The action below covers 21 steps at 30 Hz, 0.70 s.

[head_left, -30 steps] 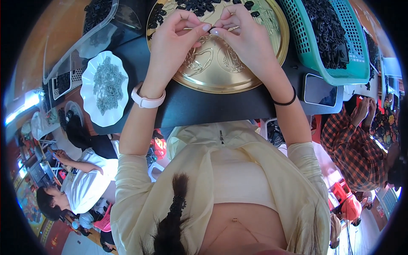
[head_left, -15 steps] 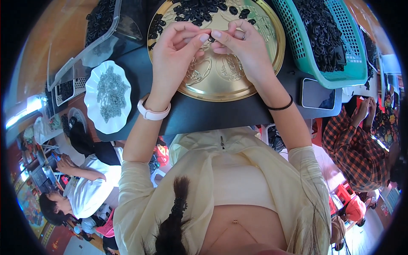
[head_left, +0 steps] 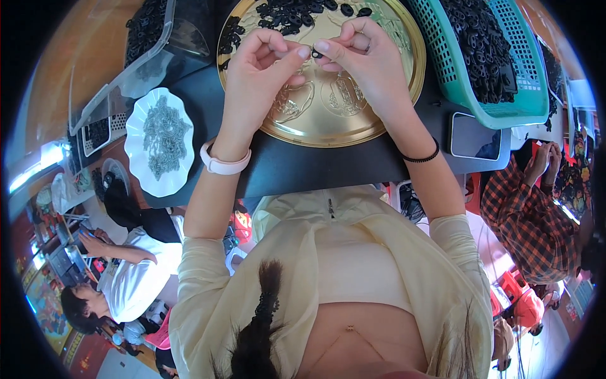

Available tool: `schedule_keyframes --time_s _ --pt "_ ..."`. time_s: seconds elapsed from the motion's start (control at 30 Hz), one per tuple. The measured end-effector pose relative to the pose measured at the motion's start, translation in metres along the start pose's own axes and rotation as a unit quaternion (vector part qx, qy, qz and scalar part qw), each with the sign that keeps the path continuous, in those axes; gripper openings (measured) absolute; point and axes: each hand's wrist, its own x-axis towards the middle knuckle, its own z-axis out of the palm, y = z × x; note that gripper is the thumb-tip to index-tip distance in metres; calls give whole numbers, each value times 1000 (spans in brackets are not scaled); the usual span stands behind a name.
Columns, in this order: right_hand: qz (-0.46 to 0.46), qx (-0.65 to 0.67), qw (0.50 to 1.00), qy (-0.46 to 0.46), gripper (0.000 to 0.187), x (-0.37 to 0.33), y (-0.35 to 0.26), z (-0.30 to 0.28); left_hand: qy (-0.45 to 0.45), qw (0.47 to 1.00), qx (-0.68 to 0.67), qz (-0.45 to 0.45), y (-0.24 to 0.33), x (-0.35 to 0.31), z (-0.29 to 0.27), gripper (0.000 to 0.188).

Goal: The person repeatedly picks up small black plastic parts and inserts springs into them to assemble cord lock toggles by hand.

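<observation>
Over the round gold tray [head_left: 341,136], both my hands meet in front of me. My right hand [head_left: 369,63] pinches a small black oval piece [head_left: 317,54] between thumb and forefinger. Beside it, the thumb and forefinger of my left hand [head_left: 268,72] are pressed together, their tips close to the piece; what they hold, if anything, is too small to make out. Loose black oval pieces [head_left: 291,18] lie heaped on the tray's far part, some partly hidden behind my fingers.
A white scalloped dish [head_left: 135,146] of small clear or silvery parts stands left. The green basket [head_left: 489,118] at right holds many black pieces. A phone [head_left: 475,136] lies near it. Clear bins [head_left: 120,82] stand far left. Other people sit on both sides.
My hands have drawn slightly apart. The black piece stays in my right fingertips and shows more clearly, with the left fingertips a little away from it.
</observation>
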Motion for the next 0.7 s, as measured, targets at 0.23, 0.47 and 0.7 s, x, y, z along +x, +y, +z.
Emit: schedule_keyframes --time_s 0.23,0.47,0.7 --pt "-28 -36 999 16 21 -2 6 3 -26 999 -11 -23 -3 -1 -3 20" --pt "13 -77 997 11 17 -4 1 0 -22 998 63 -7 -3 -1 -2 15" --pt "8 24 1000 17 33 5 -4 -6 55 844 491 206 -1 40 -19 29"
